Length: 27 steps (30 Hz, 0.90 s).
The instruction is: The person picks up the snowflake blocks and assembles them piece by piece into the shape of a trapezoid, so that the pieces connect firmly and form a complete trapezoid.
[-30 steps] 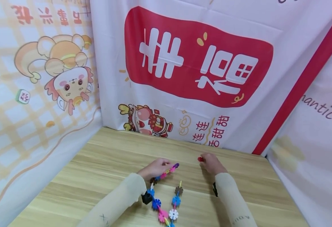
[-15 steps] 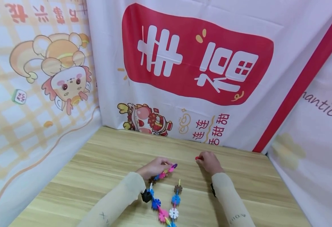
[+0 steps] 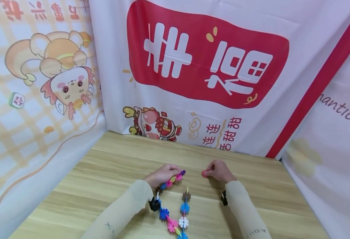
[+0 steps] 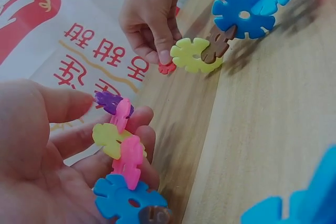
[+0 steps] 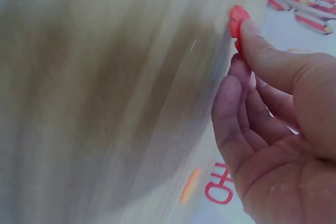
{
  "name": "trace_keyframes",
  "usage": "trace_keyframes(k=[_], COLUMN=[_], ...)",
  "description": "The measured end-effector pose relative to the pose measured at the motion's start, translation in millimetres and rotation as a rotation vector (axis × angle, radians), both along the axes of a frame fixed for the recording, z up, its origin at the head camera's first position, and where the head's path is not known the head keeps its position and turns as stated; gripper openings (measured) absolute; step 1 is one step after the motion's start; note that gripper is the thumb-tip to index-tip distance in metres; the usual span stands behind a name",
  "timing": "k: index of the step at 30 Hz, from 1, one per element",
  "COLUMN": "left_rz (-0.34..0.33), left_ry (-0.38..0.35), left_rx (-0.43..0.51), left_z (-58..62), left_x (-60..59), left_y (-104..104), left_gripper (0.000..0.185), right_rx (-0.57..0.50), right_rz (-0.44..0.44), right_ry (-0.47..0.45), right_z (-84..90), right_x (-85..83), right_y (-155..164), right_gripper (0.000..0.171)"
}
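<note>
A chain of colourful plastic snowflake discs (image 3: pixel 172 226) bends in a U across the table and runs out of the bottom of the head view. My left hand (image 3: pixel 162 175) holds one end of it, where a purple disc (image 4: pixel 109 101) sits at the tip, followed by pink, yellow, pink and blue ones. Thumb and fingers lie either side of that end. A single red snowflake disc (image 5: pixel 239 23) is pinched between thumb and fingertips of my right hand (image 3: pixel 219 171), a short gap to the right of the purple tip. The chain's other end, a yellow disc (image 4: pixel 193 55), stands free between the forearms.
The wood-grain table (image 3: pixel 127 156) meets a printed white cloth (image 3: pixel 115 83) hanging along its back. More patterned cloth (image 3: pixel 43 139) hangs at the left side, and another at the right. Black wrist straps (image 3: pixel 154 204) sit at both cuffs.
My right hand has moved a little left, bringing the red disc closer to the purple end, and the disc has turned to show its face. The left hand keeps its hold, nearly still.
</note>
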State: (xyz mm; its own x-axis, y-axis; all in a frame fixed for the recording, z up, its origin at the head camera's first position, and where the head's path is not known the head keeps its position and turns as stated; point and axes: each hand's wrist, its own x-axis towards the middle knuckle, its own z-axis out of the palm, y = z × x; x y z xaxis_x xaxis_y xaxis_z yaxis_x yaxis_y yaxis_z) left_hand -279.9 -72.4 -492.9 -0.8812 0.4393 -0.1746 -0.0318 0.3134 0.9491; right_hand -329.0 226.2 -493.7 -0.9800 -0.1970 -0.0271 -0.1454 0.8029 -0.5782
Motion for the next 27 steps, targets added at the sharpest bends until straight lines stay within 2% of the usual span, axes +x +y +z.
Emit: trace_keyframes(k=[6, 10, 14, 17, 27], left_rz=[0.008, 0.020, 0.030, 0.032, -0.033], left_ry=[-0.011, -0.016, -0.001, 0.009, 0.040], left_rx=[-0.014, -0.021, -0.015, -0.011, 0.035], left_z=[1.8, 1.7, -0.2, -0.8, 0.9], left_x=[-1.5, -2.2, -4.3, -5.7, -2.2], left_y=[1.8, 4.2, 4.4, 3.3, 3.5], left_gripper=[0.047, 0.047, 0.045, 0.043, 0.039], right_rx=[-0.100, -0.216, -0.339, -0.386, -0.524], right_rz=[0.077, 0.072, 0.036, 0.000, -0.112], right_ry=[-0.076, -0.113, -0.125, -0.114, -0.091], right_z=[11.9, 19.0, 23.4, 22.0, 6.5], right_x=[22.4, 36.8, 46.9, 50.7, 57.2], right_y=[-15.8, -30.6, -45.1, -54.0, -63.7], right_gripper=[0.011, 0.014, 0.015, 0.016, 0.015])
